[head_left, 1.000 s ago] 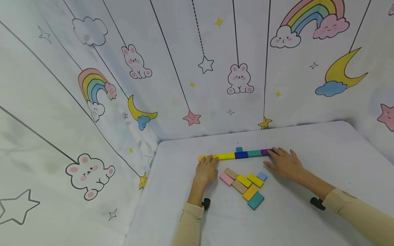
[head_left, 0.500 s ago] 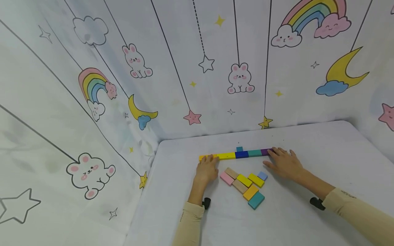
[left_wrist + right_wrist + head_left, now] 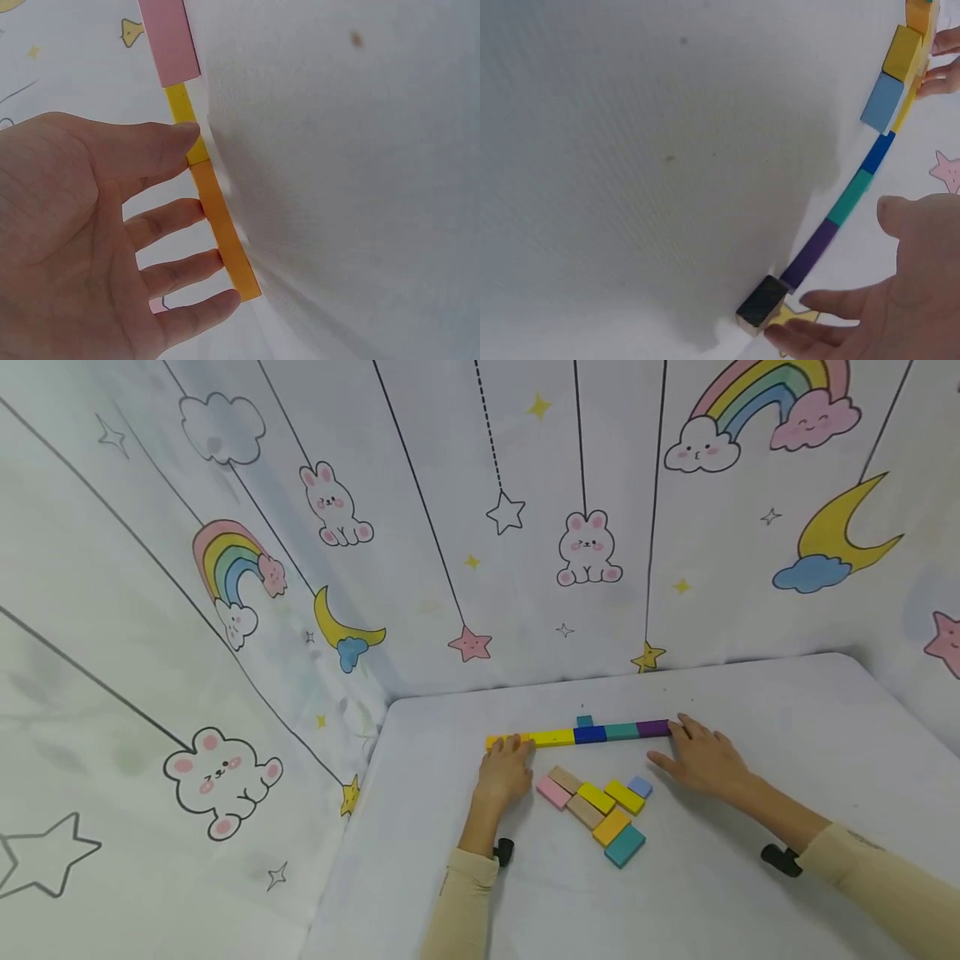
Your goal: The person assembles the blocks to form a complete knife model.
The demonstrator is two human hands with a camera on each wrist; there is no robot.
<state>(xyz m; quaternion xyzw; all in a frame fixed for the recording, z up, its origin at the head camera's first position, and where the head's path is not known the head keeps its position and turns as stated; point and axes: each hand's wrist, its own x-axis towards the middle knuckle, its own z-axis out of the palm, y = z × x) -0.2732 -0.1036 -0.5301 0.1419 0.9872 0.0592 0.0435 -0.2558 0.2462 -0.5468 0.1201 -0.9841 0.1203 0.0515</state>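
A straight row of flat blocks lies across the white table. Its orange block point(image 3: 223, 229) is at the left end, then come a yellow block point(image 3: 552, 738), a dark blue block point(image 3: 589, 735), a teal block point(image 3: 621, 732) and a purple block point(image 3: 652, 728). My left hand point(image 3: 506, 772) rests its outstretched fingertips along the orange block, its thumb over the yellow one. At the purple end is my right hand point(image 3: 705, 758), fingers spread and fingertips close to a dark block point(image 3: 763, 302). In the head view, my right hand hides that dark block.
Nearer the body lies a cluster of blocks, among them a pink block point(image 3: 553, 792), a light blue block point(image 3: 640, 787) and a larger teal block point(image 3: 625, 845). A small blue-green block point(image 3: 584, 722) sits just behind the row. A printed cloth wall point(image 3: 420, 552) rises behind the table.
My right hand has shifted slightly right, off the purple block, so more of that block shows. My left hand and the row keep their places.
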